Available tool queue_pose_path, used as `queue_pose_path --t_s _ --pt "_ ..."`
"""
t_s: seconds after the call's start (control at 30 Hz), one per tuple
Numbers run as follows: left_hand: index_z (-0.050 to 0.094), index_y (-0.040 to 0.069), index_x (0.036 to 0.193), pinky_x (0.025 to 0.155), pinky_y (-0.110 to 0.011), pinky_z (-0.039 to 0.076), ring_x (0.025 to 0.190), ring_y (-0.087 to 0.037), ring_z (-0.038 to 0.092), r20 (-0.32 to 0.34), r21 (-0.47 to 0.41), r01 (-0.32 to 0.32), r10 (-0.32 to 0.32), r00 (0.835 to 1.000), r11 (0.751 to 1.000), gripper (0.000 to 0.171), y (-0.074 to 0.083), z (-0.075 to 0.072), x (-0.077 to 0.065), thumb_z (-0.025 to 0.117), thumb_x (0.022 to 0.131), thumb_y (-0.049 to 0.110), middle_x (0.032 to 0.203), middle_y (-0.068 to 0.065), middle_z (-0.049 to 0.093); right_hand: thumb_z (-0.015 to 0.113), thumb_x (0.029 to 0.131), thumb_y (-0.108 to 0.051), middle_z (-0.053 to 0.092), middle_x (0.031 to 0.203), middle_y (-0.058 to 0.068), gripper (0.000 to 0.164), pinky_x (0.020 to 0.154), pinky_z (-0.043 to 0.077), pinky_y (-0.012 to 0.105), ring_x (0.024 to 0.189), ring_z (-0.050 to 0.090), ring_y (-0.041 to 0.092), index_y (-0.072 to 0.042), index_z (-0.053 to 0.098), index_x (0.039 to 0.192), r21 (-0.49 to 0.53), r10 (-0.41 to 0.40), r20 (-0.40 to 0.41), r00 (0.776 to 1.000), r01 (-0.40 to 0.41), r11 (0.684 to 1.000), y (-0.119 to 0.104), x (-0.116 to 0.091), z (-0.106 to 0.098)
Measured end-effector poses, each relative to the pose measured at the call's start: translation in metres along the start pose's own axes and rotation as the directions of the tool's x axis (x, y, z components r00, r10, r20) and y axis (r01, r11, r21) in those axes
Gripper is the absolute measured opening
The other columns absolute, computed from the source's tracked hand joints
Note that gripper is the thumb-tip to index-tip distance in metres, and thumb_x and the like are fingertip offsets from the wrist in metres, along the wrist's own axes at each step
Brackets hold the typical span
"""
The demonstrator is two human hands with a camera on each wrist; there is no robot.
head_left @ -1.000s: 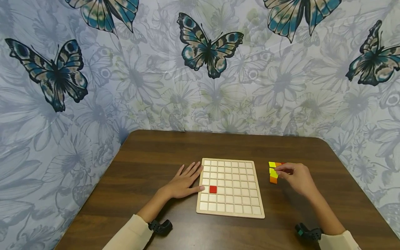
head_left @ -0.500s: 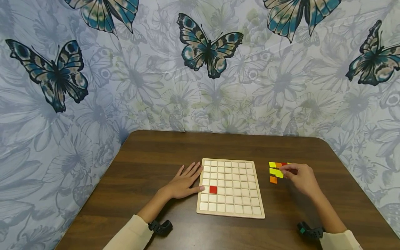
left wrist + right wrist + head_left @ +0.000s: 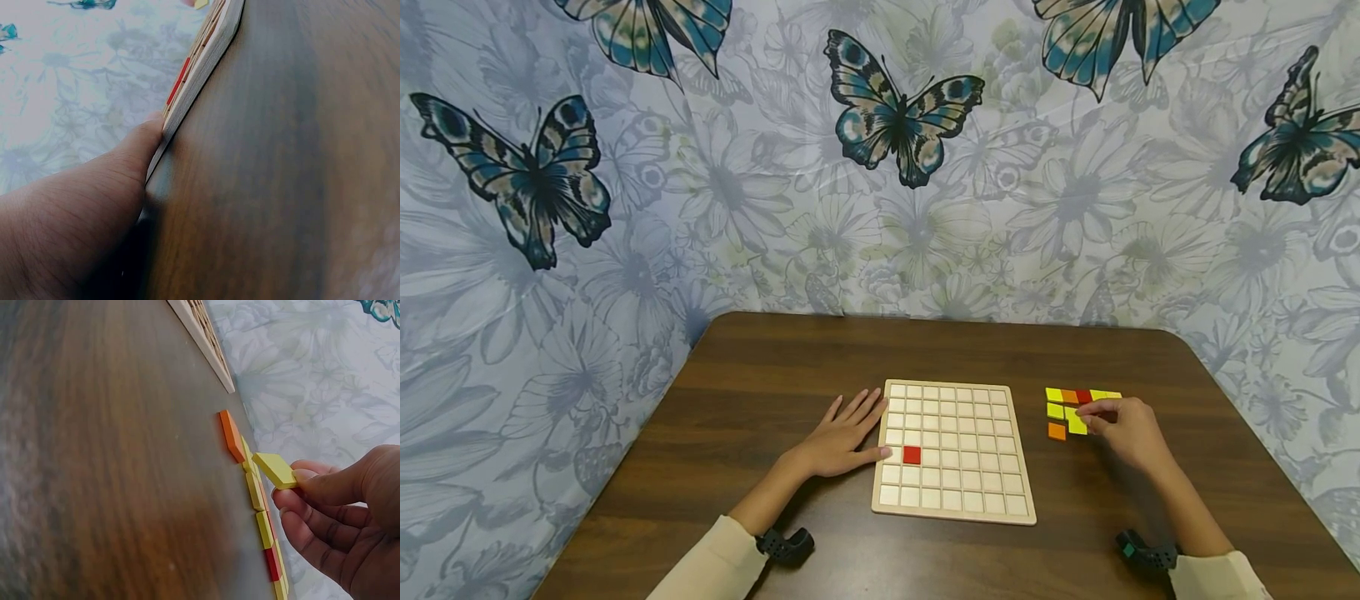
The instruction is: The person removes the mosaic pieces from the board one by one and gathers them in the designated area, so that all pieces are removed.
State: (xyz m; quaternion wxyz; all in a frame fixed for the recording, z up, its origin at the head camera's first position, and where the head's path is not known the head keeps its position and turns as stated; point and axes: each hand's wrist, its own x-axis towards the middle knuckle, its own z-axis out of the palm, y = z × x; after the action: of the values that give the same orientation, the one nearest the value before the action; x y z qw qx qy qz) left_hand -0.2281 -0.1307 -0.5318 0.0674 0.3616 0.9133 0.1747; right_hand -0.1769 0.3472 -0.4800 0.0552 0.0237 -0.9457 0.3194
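Observation:
My right hand (image 3: 1126,429) pinches a square yellow tile (image 3: 275,470) between thumb and fingers. The right wrist view shows this tile raised above the row of tiles. Just left of it in the head view lies an orange tile (image 3: 1057,431), with a yellow tile (image 3: 1055,411) behind that. My left hand (image 3: 835,446) lies spread on the table, fingertips at the left edge of a light wooden grid board (image 3: 955,516). Its thumb touches the board's rim. One red tile (image 3: 912,455) sits in a cell near the board's left side.
Several yellow, orange and red tiles, including a red tile (image 3: 1083,396) in the back row, lie right of the board, partly hidden by the right hand. The brown wooden table (image 3: 805,350) ends at a butterfly-patterned cloth (image 3: 760,208) behind.
My right hand has shifted a little to the right with the yellow tile, uncovering more tiles in the back row. The left hand and the board have stayed put.

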Motion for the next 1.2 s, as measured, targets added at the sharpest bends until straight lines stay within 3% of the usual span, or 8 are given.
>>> queue_pose_path --t_s 0.73,1.03,1.2 --pt "0.004 0.02 0.165 0.12 -0.059 -0.005 0.157 -0.024 -0.004 0.032 0.027 0.035 -0.036 0.999 0.999 0.089 -0.001 0.002 0.002 0.036 0.1 0.071 0.171 -0.004 -0.002 0.076 0.091 -0.006 0.075 0.082 0.005 0.008 0.06 0.05 0.024 0.069 0.065 0.015 -0.001 0.079 0.096 -0.001 -0.003 0.012 1.0 0.003 1.0 0.013 0.001 0.006" --pt "0.005 0.019 0.165 0.12 -0.06 -0.004 0.157 -0.025 -0.003 0.02 0.021 0.027 -0.027 0.999 0.999 0.089 -0.002 0.002 0.001 0.036 0.1 0.071 0.171 -0.004 -0.001 0.08 0.087 -0.01 0.075 0.095 0.012 0.008 0.063 0.05 0.026 0.078 0.065 0.018 -0.005 0.081 0.093 -0.027 -0.007 0.007 1.0 0.008 1.0 0.014 0.001 0.006" --pt "0.006 0.019 0.165 0.12 -0.061 -0.003 0.157 -0.026 -0.002 0.013 0.02 0.021 -0.021 1.0 1.0 0.088 -0.002 0.002 0.001 0.039 0.101 0.068 0.171 -0.005 0.0 0.082 0.086 -0.011 0.076 0.093 0.01 0.007 0.064 0.05 0.028 0.077 0.065 0.018 -0.007 0.081 0.091 -0.035 -0.016 0.004 1.0 0.017 0.999 0.014 0.001 0.006"
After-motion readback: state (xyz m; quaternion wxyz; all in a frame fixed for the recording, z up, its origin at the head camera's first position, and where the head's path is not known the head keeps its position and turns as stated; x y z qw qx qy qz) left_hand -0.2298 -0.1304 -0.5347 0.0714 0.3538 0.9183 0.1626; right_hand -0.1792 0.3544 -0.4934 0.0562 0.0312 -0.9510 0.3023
